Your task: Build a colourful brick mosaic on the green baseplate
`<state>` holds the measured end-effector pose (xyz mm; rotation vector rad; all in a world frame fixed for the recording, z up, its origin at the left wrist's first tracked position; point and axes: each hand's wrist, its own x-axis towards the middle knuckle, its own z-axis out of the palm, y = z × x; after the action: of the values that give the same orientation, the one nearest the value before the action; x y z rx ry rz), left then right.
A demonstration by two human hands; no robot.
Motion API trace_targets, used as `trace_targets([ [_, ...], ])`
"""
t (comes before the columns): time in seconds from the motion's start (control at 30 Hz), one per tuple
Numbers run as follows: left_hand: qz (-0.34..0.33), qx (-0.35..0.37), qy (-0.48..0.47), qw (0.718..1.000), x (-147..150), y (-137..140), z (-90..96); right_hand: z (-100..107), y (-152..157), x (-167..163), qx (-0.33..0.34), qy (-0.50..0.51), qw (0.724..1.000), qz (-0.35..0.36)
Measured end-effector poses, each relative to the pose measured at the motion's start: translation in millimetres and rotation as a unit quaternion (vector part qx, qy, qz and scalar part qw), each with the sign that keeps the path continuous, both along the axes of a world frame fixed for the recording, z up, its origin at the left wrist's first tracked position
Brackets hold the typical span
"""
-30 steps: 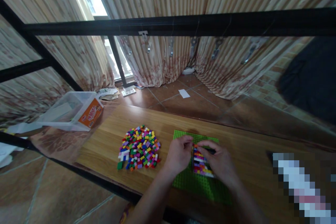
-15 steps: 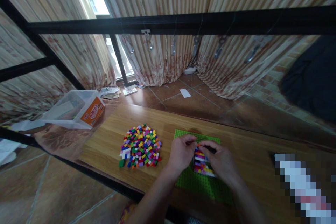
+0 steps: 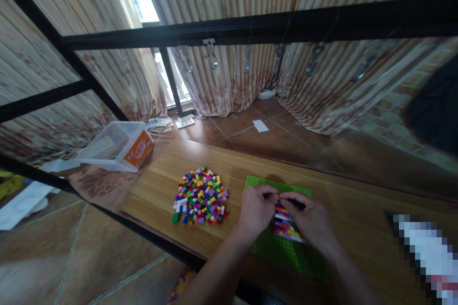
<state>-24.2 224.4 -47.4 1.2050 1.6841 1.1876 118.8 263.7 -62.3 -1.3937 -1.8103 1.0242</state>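
Note:
A small orange brick (image 3: 280,197) shows between the fingertips of both hands, at the far end of a build of multicoloured brick rows (image 3: 284,223). This build sits on a green studded baseplate (image 3: 274,250). My left hand (image 3: 258,207) comes in from the left, thumb and fingers pinched at the brick. From the right, my right hand (image 3: 314,219) pinches at the same brick and covers part of the build. Left of the baseplate lies a loose pile of small coloured bricks (image 3: 202,195).
The wooden tabletop (image 3: 153,200) carries all of this. A clear plastic box (image 3: 110,167) with an orange label stands beyond its left end. A blurred-out pale object (image 3: 425,252) lies at the right. A black metal bar (image 3: 229,31) crosses in front of the curtains.
The camera has turned slightly, so the whole scene sits further right in view. Both hands stay at the same spot on the build, fingers still pinched.

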Motion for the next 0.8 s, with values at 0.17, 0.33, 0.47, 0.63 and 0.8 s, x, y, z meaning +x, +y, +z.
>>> trace_targets([
  [0.17,-0.007,0.005,-0.006,1.0,0,0,-3.2,4,-1,-2,-0.003,-0.012,1.0,-0.001],
  [0.33,-0.026,0.01,0.014,1.0,2,-3,-2.6,5,0,-3,0.004,-0.006,1.0,0.019],
  [0.47,-0.042,0.02,0.069,0.997,-3,-9,2.3,-1,-1,2,0.006,0.007,1.0,0.016],
  [0.63,0.003,-0.057,0.224,0.973,-47,-17,16.7,-3,-7,9,0.022,0.007,1.0,-0.011],
  [0.8,0.028,-0.173,0.365,0.914,-95,-36,22.8,0,-10,13,0.052,0.014,0.998,-0.025],
])
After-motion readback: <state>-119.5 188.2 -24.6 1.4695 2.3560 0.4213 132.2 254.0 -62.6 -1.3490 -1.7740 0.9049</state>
